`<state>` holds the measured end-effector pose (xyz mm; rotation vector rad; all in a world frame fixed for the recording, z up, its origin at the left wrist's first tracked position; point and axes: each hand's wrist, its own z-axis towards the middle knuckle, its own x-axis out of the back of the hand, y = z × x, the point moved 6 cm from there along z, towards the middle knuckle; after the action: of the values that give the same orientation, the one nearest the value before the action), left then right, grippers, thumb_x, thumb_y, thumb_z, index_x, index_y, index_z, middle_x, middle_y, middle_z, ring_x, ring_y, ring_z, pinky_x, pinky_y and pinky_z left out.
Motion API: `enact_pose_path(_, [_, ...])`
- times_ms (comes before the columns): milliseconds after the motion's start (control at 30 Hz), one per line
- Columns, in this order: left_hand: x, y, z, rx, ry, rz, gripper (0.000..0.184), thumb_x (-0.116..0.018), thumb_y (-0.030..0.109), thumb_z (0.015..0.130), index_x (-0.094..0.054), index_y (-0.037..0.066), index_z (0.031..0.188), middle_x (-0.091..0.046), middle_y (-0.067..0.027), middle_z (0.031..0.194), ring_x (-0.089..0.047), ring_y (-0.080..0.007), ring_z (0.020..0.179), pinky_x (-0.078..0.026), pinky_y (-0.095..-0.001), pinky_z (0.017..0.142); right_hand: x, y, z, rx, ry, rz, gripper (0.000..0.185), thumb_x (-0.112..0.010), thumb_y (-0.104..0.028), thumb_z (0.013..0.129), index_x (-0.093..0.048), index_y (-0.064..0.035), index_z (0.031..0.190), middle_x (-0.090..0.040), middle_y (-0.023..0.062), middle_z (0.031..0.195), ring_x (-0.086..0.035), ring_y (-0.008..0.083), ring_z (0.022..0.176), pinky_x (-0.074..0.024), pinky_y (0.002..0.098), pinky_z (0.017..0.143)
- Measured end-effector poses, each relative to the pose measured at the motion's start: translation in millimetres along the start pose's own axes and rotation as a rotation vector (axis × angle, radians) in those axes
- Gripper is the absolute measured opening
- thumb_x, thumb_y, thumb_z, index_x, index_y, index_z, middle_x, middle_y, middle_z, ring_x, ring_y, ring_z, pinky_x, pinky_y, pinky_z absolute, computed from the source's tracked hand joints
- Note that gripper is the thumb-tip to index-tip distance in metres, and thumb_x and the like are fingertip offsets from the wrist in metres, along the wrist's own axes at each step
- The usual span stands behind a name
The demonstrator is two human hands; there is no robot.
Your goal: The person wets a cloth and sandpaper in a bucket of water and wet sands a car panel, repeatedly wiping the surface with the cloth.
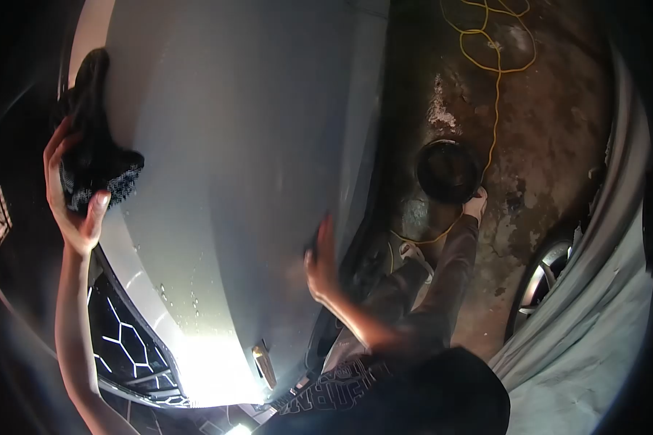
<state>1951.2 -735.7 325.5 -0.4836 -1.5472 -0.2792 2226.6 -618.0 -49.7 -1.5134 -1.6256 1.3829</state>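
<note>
My left hand (76, 206) is closed around a black cloth (98, 148), pressing it against the car near the dark glass. Part of the cloth has a nubby texture, and a longer fold reaches up past my fingers. Below it extends the smooth silver-grey car body (268, 145), with water drops on the lower part. My right hand (323, 264) is over the same body, closer to my torso. It is blurred, and a small dark shape shows between its thumb and fingers; what that is I cannot make out.
A black bucket (448, 172) stands on the stained, wet-looking floor near my feet. A yellow cord (496, 116) runs past it and loops farther off. To the right, a grey cover (595, 319) hangs beside a wheel (540, 283). The car's door handle (264, 365) sticks out.
</note>
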Motion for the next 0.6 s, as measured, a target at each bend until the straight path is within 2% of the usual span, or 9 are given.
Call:
enact_pose_path(67, [0.0,1.7,2.1,0.000,-0.020,0.020,0.077,-0.064,0.057,0.085,-0.051,-0.005,0.129,-0.047,-0.0271,0.140,-0.046,-0.0406,0.130,-0.035,-0.0517,0.108,-14.0,0.2,-55.6,-0.065,-0.107,-0.057,0.076,-0.024,-0.048,0.103,0.004,-0.0018,0.155,0.004,0.0202,0.163,0.003,0.0380,0.151,-0.0034,0.0603,0.117])
enact_pose_path(100, [0.4,-0.1,0.3,0.035,-0.032,0.016,0.078,-0.063,0.059,0.084,-0.051,-0.005,0.127,-0.046,-0.0284,0.140,-0.045,-0.0412,0.131,-0.034,-0.0519,0.108,-7.7,1.1,-24.6,-0.148,-0.122,-0.174,0.073,-0.024,-0.045,0.103,0.004,-0.0018,0.155,0.004,0.0192,0.163,0.003,0.0368,0.151,-0.0037,0.0611,0.117])
enact_pose_path(133, [-0.2,-1.0,-1.3,0.050,-0.026,-0.002,0.079,-0.063,0.059,0.084,-0.051,-0.005,0.127,-0.045,-0.0291,0.141,-0.044,-0.0413,0.131,-0.034,-0.0518,0.108,1.9,3.4,25.1,-0.237,-0.139,-0.288,0.071,-0.024,-0.042,0.104,0.004,-0.0019,0.155,0.004,0.0182,0.164,0.003,0.0355,0.151,-0.0039,0.0619,0.117])
enact_pose_path(200, [-1.1,-4.5,-4.6,0.083,-0.018,-0.031,0.081,-0.063,0.061,0.082,-0.051,-0.005,0.127,-0.043,-0.0303,0.142,-0.043,-0.0415,0.131,-0.034,-0.0516,0.109,42.8,18.8,173.3,-0.134,0.081,-0.297,0.061,-0.025,-0.030,0.106,-0.005,-0.0008,0.155,-0.002,0.0149,0.164,-0.001,0.0316,0.152,-0.0073,0.0573,0.119])
enact_pose_path(267, [-0.5,-9.2,-9.3,0.100,-0.024,-0.016,0.081,-0.062,0.063,0.083,-0.050,-0.003,0.128,-0.041,-0.0301,0.143,-0.042,-0.0416,0.133,-0.033,-0.0521,0.109,97.2,-0.6,301.2,0.011,0.194,-0.334,0.059,-0.027,-0.032,0.106,-0.013,-0.0016,0.155,-0.005,0.0156,0.164,-0.006,0.0312,0.151,-0.0059,0.0548,0.120])
enact_pose_path(300, [-1.0,-10.8,-11.9,0.116,-0.021,-0.019,0.081,-0.062,0.063,0.083,-0.049,-0.003,0.128,-0.041,-0.0300,0.143,-0.042,-0.0417,0.133,-0.032,-0.0523,0.109,119.1,-9.1,347.1,-0.040,0.202,-0.256,0.061,-0.025,-0.037,0.106,-0.013,-0.0018,0.155,-0.005,0.0157,0.164,-0.005,0.0315,0.151,-0.0052,0.0546,0.120])
enact_pose_path(400, [-0.1,-10.2,-13.4,0.122,-0.045,0.031,0.085,-0.058,0.069,0.083,-0.047,-0.001,0.131,-0.039,-0.0310,0.145,-0.040,-0.0426,0.134,-0.032,-0.0540,0.110,101.5,-30.4,336.5,0.066,0.170,-0.139,0.065,-0.023,-0.043,0.106,-0.011,-0.0026,0.155,-0.002,0.0160,0.164,-0.002,0.0309,0.151,-0.0040,0.0538,0.120])
enact_pose_path(533, [-0.7,-13.4,-26.2,0.129,-0.057,-0.011,0.083,-0.058,0.068,0.083,-0.046,0.002,0.131,-0.036,-0.0322,0.146,-0.037,-0.0468,0.135,-0.029,-0.0594,0.111,45.3,-32.3,176.5,-0.021,-0.126,0.182,0.071,-0.013,-0.052,0.104,0.000,-0.0056,0.157,0.010,0.0136,0.164,0.009,0.0327,0.151,0.0034,0.0568,0.118])
enact_pose_path(600, [-4.7,-15.3,-29.1,0.121,-0.064,-0.009,0.082,-0.057,0.068,0.083,-0.046,0.003,0.131,-0.036,-0.0322,0.146,-0.037,-0.0481,0.135,-0.029,-0.0615,0.110,64.3,-23.6,214.7,-0.082,-0.126,0.128,0.073,-0.012,-0.055,0.103,0.000,-0.0076,0.157,0.010,0.0135,0.164,0.009,0.0344,0.151,0.0026,0.0582,0.117])
